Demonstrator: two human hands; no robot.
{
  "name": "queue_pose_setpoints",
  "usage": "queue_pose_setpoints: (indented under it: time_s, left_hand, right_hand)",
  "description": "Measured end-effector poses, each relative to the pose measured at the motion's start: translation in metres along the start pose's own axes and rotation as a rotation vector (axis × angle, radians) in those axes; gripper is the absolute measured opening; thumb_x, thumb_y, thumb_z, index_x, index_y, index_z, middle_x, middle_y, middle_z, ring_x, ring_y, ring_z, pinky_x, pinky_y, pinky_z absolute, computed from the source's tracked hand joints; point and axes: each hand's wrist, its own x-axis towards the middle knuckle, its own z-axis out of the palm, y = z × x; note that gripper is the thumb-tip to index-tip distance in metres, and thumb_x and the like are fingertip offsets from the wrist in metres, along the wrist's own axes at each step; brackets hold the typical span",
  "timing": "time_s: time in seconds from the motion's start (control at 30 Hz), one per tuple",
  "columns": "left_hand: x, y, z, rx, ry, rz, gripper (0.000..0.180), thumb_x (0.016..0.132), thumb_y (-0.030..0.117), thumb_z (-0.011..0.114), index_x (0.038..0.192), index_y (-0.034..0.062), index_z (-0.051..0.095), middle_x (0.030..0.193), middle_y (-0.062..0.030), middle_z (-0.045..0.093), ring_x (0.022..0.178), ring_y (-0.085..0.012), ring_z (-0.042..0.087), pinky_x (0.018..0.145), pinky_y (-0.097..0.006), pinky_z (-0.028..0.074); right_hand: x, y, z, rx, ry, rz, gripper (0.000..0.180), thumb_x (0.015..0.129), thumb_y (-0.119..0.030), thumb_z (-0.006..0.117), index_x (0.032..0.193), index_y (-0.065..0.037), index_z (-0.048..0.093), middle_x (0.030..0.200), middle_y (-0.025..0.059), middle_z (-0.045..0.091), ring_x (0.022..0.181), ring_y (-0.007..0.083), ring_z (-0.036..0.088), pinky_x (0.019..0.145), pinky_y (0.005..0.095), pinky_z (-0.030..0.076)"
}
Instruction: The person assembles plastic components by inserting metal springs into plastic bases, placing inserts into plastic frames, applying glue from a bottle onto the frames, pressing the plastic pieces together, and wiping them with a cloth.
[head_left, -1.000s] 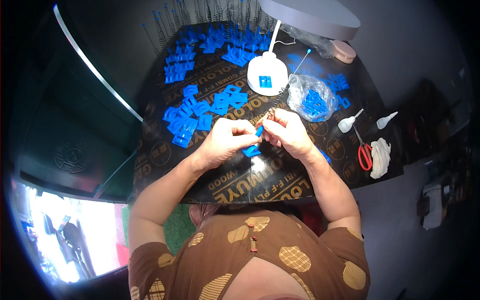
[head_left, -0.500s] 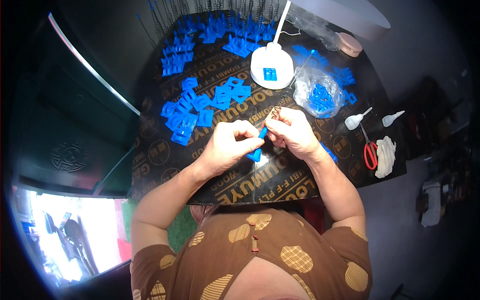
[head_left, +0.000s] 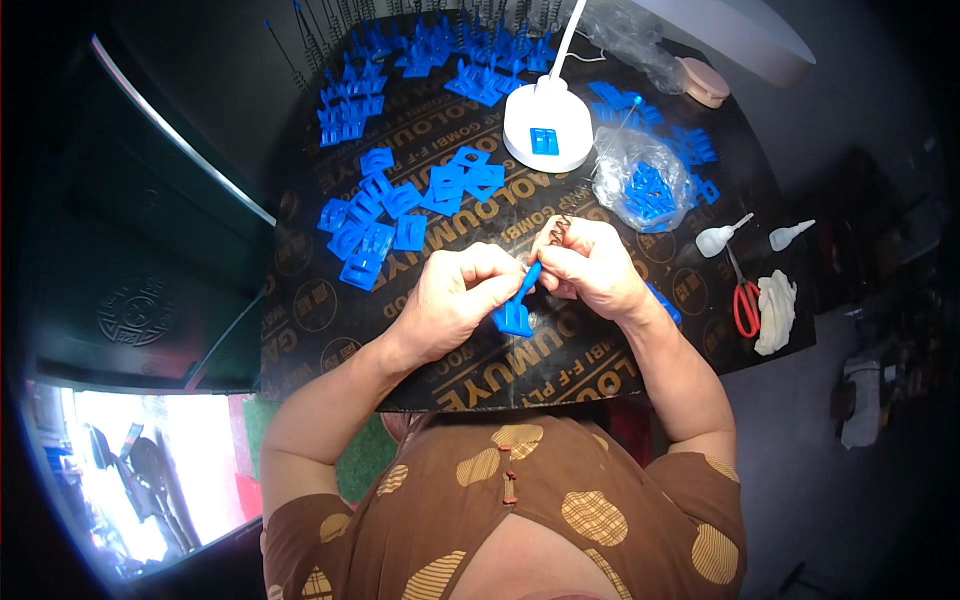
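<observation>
Close to the table's near side, my left hand [head_left: 448, 298] pinches a blue plastic piece [head_left: 514, 319] with a squarish base and a narrow stem. The base hangs below the fingers, tilted, and points toward me. At the top of the stem, the fingertips of my right hand [head_left: 598, 268] are closed, almost meeting the left ones. A dark coiled spring [head_left: 560, 232] sticks up from between the right thumb and fingers. Whether the spring is seated in the stem is hidden by the fingers.
Loose blue bases [head_left: 404, 200] lie left of centre. Blue pieces with springs [head_left: 350, 105] stand behind them. A white lamp base [head_left: 547, 150], a plastic bag of blue parts [head_left: 648, 190], white squeeze bottles [head_left: 716, 240], red-handled scissors [head_left: 746, 308] and a crumpled white cloth [head_left: 776, 315] sit farther right.
The blue piece has turned between my hands, so more of its base and stem shows. Both hands stay nearly in place, and the whole view has shifted slightly.
</observation>
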Motion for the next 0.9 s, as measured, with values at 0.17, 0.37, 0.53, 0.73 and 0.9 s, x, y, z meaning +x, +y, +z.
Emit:
queue_pose_setpoints:
  time_s: [0.17, 0.37, 0.53, 0.73, 0.9]
  left_hand:
    - [0.000, 0.000, 0.000, 0.000, -0.012, 0.013, 0.013, 0.090, 0.009, 0.060, 0.091, -0.0025, 0.067, 0.091, -0.0037, 0.061, 0.085, -0.0097, 0.055, 0.079, -0.025, 0.045]
    - [0.001, -0.005, -0.001, -0.085, -0.006, 0.002, 0.010, 0.085, 0.003, 0.066, 0.091, -0.0040, 0.066, 0.089, -0.0044, 0.062, 0.079, -0.0089, 0.060, 0.071, -0.025, 0.050]
    - [0.003, -0.005, 0.000, -0.030, -0.019, -0.012, 0.006, 0.087, 0.003, 0.064, 0.090, -0.0021, 0.065, 0.094, -0.0027, 0.059, 0.085, -0.0079, 0.056, 0.077, -0.024, 0.046]
    - [0.011, -0.025, 0.000, 0.292, 0.107, 0.386, 0.010, 0.076, 0.000, 0.070, 0.085, -0.0001, 0.065, 0.087, -0.0073, 0.061, 0.086, -0.0172, 0.058, 0.078, -0.030, 0.048]
    - [0.016, -0.027, 0.001, 0.469, 0.123, 0.513, 0.020, 0.068, -0.002, 0.068, 0.087, 0.0022, 0.063, 0.087, -0.0081, 0.060, 0.090, -0.0253, 0.055, 0.078, -0.036, 0.047]
  right_hand:
    - [0.000, 0.001, 0.000, -0.015, 0.007, 0.013, 0.015, 0.093, -0.013, 0.058, 0.089, 0.001, 0.060, 0.064, 0.0035, 0.055, 0.049, 0.0071, 0.043, 0.044, 0.0204, 0.032]
    - [0.002, 0.000, 0.000, -0.040, 0.013, 0.021, 0.014, 0.092, -0.014, 0.059, 0.088, 0.000, 0.061, 0.064, 0.0024, 0.056, 0.050, 0.0066, 0.044, 0.045, 0.0202, 0.032]
    - [0.000, -0.005, -0.001, -0.110, 0.016, 0.024, 0.013, 0.090, -0.013, 0.061, 0.089, 0.000, 0.061, 0.069, 0.0017, 0.058, 0.055, 0.0058, 0.048, 0.049, 0.0197, 0.037]
    - [-0.005, -0.004, 0.003, -0.477, 0.028, -0.236, 0.014, 0.084, -0.008, 0.068, 0.095, 0.000, 0.065, 0.073, 0.0015, 0.064, 0.064, 0.0049, 0.056, 0.058, 0.0220, 0.046]
    - [-0.005, -0.006, 0.009, -0.782, 0.000, -0.447, 0.012, 0.081, -0.003, 0.066, 0.092, -0.002, 0.066, 0.065, 0.0059, 0.058, 0.055, 0.0140, 0.055, 0.052, 0.0271, 0.044]
